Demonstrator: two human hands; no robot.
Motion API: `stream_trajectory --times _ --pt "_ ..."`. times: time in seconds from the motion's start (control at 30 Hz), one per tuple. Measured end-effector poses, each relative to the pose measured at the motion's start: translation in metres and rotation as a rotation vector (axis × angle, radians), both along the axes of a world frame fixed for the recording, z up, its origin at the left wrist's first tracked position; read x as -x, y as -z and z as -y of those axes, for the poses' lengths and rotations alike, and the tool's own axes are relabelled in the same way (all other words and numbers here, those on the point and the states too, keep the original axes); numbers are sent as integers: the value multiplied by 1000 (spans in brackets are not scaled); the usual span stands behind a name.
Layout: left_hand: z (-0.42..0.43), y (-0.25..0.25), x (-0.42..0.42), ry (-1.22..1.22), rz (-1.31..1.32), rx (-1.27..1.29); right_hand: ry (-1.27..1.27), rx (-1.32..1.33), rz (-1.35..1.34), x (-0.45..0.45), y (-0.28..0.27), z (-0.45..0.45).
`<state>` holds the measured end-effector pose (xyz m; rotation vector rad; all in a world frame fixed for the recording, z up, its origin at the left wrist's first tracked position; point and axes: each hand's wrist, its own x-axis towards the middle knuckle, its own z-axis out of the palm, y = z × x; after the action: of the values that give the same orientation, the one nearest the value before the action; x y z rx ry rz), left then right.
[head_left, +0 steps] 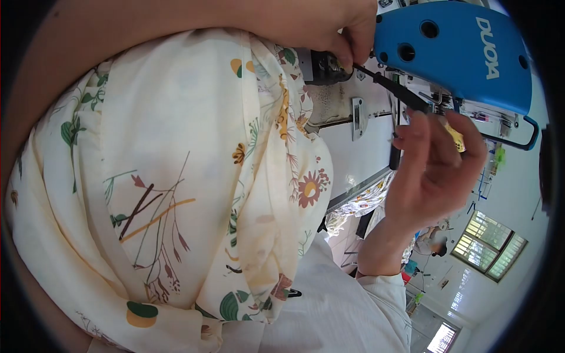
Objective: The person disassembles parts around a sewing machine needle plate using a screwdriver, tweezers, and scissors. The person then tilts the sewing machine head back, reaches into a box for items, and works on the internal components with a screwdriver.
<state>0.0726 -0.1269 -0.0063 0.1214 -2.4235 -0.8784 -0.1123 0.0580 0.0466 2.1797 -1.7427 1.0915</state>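
My right hand [434, 162] is closed round the dark handle of a thin screwdriver [400, 93]. The screwdriver slants toward the sewing machine, and its shaft ends at the fingertips of my left hand [347, 38]. There my left thumb and finger are pinched together; what they grip is too small to make out. Both hands are beside the blue sewing machine head [459, 56], lettered "DUOA". Below my left fingertips is a dark opening [329, 68] in the machine bed. Cream floral fabric [176, 176] lies bunched close to me, under my left forearm.
The view is turned sideways. A slotted metal plate [359, 119] lies on the white sewing table [347, 154]. More patterned cloth [368, 197] hangs beyond the table's edge. Farther off are another person [428, 244] and a barred window [489, 244].
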Motion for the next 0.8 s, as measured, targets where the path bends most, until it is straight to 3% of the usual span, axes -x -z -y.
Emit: stream_trajectory --times 0.1,0.3,0.43,0.67,0.8 --pt "-2 -3 -3 -16 -2 -14 -30 63 118 1 -6 0" --pt "-3 -1 -1 -46 7 1 53 40 -103 -19 -12 8" --pt "7 42 34 -95 -156 -8 52 41 -161 -20 -12 14" --pt "8 46 34 -113 -270 46 90 21 -166 -22 -15 14" --pt "3 41 30 -116 -200 -21 84 22 -175 -23 -19 15"
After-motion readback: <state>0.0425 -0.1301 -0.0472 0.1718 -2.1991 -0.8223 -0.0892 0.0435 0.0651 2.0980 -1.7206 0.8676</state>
